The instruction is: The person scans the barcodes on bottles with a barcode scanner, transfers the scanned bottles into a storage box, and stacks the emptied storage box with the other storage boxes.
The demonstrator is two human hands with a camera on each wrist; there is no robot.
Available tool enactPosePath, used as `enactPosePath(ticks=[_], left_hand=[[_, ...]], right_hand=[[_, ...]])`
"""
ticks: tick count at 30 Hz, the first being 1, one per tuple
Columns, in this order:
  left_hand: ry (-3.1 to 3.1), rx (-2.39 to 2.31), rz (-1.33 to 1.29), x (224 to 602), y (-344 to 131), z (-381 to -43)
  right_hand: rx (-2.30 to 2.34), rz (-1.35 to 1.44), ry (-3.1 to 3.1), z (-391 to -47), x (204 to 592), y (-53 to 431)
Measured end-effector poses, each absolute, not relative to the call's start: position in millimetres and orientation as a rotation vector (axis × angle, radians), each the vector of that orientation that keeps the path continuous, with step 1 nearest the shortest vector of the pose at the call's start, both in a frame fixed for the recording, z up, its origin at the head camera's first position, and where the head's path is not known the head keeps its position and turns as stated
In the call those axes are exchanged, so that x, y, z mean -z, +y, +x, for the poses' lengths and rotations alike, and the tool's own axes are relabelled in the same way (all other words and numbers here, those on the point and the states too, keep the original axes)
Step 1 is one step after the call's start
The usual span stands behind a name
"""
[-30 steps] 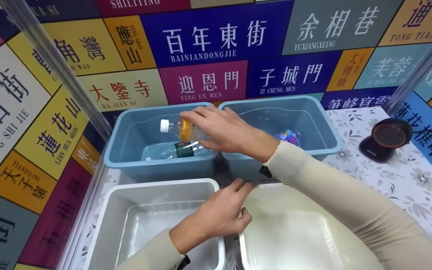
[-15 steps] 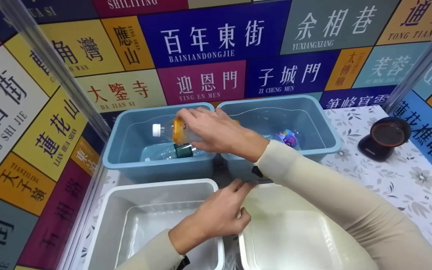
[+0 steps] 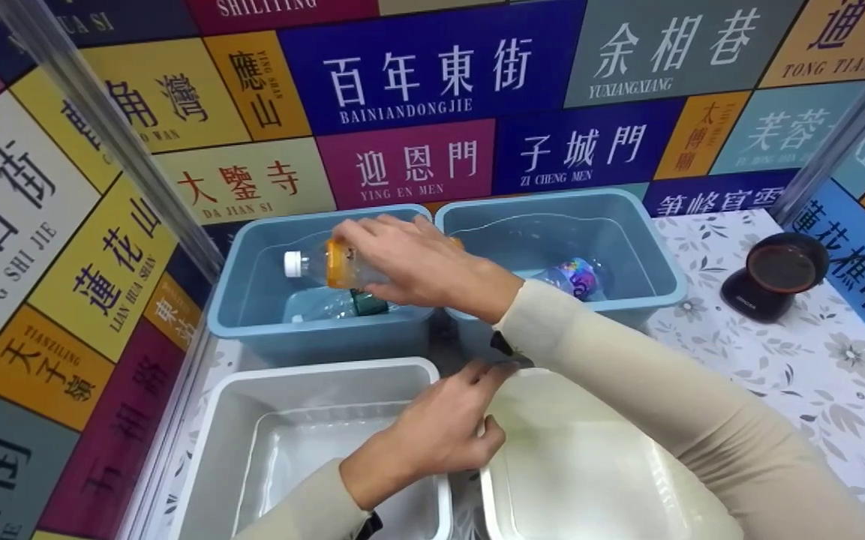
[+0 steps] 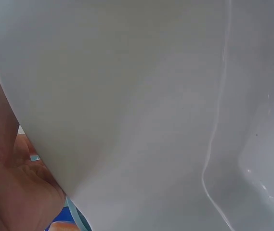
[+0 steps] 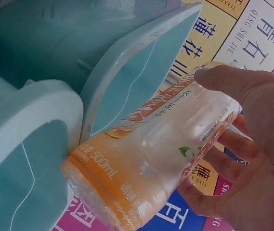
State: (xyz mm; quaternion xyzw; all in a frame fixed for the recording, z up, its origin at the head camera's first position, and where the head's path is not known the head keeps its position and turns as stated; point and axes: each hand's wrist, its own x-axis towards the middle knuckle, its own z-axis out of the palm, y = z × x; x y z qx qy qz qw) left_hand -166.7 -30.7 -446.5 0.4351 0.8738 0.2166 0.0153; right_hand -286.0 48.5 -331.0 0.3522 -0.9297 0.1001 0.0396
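Observation:
My right hand [image 3: 417, 259] grips a clear plastic drink bottle [image 5: 161, 144] with an orange label. In the head view the bottle lies sideways over the left blue bin [image 3: 319, 330], its white cap pointing left. The right wrist view shows the bottle's base, with my thumb on one side and fingers on the other. My left hand [image 3: 440, 420] stays by the near-left corner of the right white bin [image 3: 590, 480], fingers loosely bent and fingertips near its rim. Inside the left blue bin lies a clear bottle with a green label [image 3: 349, 304], partly hidden by my right hand.
The right blue bin [image 3: 650, 300] holds a clear bottle with a colourful label [image 3: 576, 277]. A left white bin [image 3: 252, 382] stands in front of the left blue one. On the flowered tabletop at right sits a black device [image 3: 773, 277]. Sign-covered walls [image 3: 432, 82] close off the back and sides.
My right hand has carried the orange-labelled bottle left, farther over the left blue bin. The left hand has stayed in place.

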Motion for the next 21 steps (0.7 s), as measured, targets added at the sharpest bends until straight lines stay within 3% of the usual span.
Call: enactPosePath(ticks=[21], left_hand=[[2.754, -0.659, 1.360, 445.7, -31.2, -164.7]], right_hand=[[-0.346, 1.130, -2.801, -290.6, 329.2, 32.5]])
